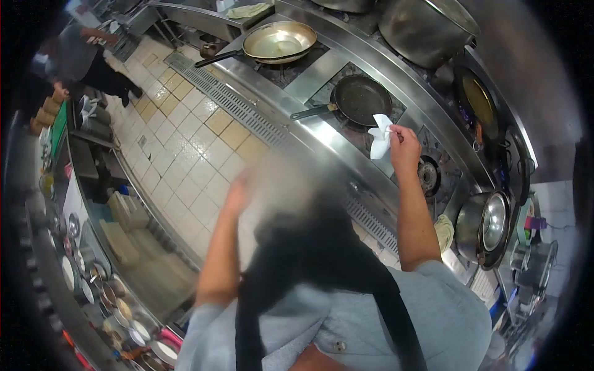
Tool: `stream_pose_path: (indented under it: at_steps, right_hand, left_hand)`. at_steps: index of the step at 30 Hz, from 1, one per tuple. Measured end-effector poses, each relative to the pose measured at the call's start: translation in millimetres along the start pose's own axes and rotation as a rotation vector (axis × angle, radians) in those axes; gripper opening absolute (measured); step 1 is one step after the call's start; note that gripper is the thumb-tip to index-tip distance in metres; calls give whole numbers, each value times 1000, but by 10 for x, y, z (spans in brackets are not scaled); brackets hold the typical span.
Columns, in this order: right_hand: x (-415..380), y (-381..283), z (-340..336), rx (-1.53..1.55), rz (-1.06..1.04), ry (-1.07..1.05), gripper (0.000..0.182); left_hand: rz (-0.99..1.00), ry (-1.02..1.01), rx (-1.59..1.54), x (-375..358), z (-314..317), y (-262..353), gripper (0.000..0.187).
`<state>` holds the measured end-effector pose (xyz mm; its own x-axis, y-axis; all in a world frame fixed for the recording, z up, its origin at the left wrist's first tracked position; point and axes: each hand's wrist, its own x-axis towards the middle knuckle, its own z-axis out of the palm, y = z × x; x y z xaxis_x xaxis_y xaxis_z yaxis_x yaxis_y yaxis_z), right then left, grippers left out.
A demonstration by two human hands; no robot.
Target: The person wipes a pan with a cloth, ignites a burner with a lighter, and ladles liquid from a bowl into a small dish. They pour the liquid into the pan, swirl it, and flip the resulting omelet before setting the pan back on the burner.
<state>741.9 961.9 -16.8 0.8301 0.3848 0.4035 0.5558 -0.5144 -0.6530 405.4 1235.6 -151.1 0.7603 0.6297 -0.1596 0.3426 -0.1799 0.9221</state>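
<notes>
My right hand is closed on a crumpled white paper napkin, held over the stove near the rim of a dark frying pan. That pan rests on a burner with its handle pointing left. My left hand hangs low over the tiled floor, beside a blurred patch. Its fingers are smeared, so whether it holds anything does not show. Further along the stove stands a lighter metal frying pan, its black handle jutting past the edge.
A large pot stands at the back of the stove. A bare burner lies right of my forearm, with a metal pot beyond. Another person stands far left. Bowls and containers fill the left counter.
</notes>
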Motion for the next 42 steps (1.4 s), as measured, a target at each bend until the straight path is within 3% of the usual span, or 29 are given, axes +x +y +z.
stream_pose_path:
  at_steps: [2,6,8,12,13,15,16,18,21,23,25,29,33,34,35,37,38,40,42]
  right_hand:
    - [35,-65,-45,-66,44,-7,14]
    - [285,53,69,-171,66,50,14]
    - [500,146,186,-212,48,81,14]
    - [895,474,729,-386,82,23,16]
    - [927,563,858,-438,99,-25,16]
    - [975,553,1050,-537,165,-142,16]
    - [1046,556,1127,-628,207,-250,16]
    - [1110,720,1300,-651,231,-245,15]
    - [1158,833,1501,-678,309,-233,15]
    - [1282,843,1581,-663,327,-176,14]
    - [1389,915,1710,-587,190,-105,12]
    - [1430,778,2080,-308,83,-39,13]
    - [1057,498,2040,-269,32,-377,9]
    - [999,424,1857,-257,3,-522,10]
    - [949,423,1696,-263,8,-523,10]
    - [925,537,1402,-279,109,-592,12]
    - [987,756,1304,-337,175,-424,14]
    - [1186,946,1223,-488,281,-146,15]
    - [1418,1078,1274,-565,293,10,16]
  left_hand:
    - [188,-74,162,467,-34,346,45]
    - [161,-183,107,1210,188,824,45]
    - [247,-213,176,1479,320,999,46]
    - [346,-156,396,1812,654,932,49]
    - [340,-170,397,1753,686,1099,49]
    - [563,-193,478,1609,640,1640,40]
    - [562,-196,474,1700,658,1630,40]
    - [224,-448,415,1907,706,1489,32]
    - [297,-573,521,2189,837,704,30]
    - [327,-628,546,2281,894,557,31]
    - [410,-633,558,2271,897,463,30]
    - [322,-600,556,2217,983,140,28]
    - [485,-699,645,2138,1034,-211,25]
    - [530,-722,667,2135,987,7,24]
    - [387,-693,597,2150,973,241,24]
    - [116,-596,434,2178,789,1288,24]
    - [114,-593,430,2176,817,1080,24]
    - [400,-778,734,2079,879,475,25]
    - [292,-764,706,2139,885,532,25]
